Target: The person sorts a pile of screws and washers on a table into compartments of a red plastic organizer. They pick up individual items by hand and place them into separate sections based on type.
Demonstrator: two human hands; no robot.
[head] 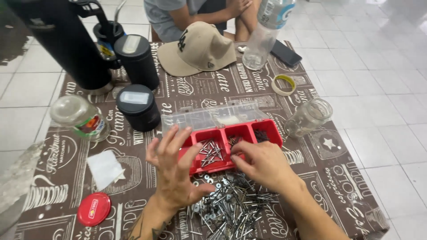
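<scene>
1. A red tray (231, 165) with compartments sits at the middle of the table (338, 178), its clear lid (213, 116) folded back behind it; nails lie in its compartments.
2. The right hand (262, 162) rests at the tray's front edge, fingers drawn together over a middle compartment; I cannot tell whether they pinch anything.
3. The left hand (175, 171) hovers at the tray's left end, fingers spread apart and holding nothing.
4. A pile of nails and washers (229, 206) lies just in front of the tray, between the wrists.
5. Farther out stand two black canisters (138, 106), a glass jar (309, 118) on its side, a roll of tape (283, 85), a tan cap (198, 49), a plastic bottle (267, 33) and a red lid (94, 209).
</scene>
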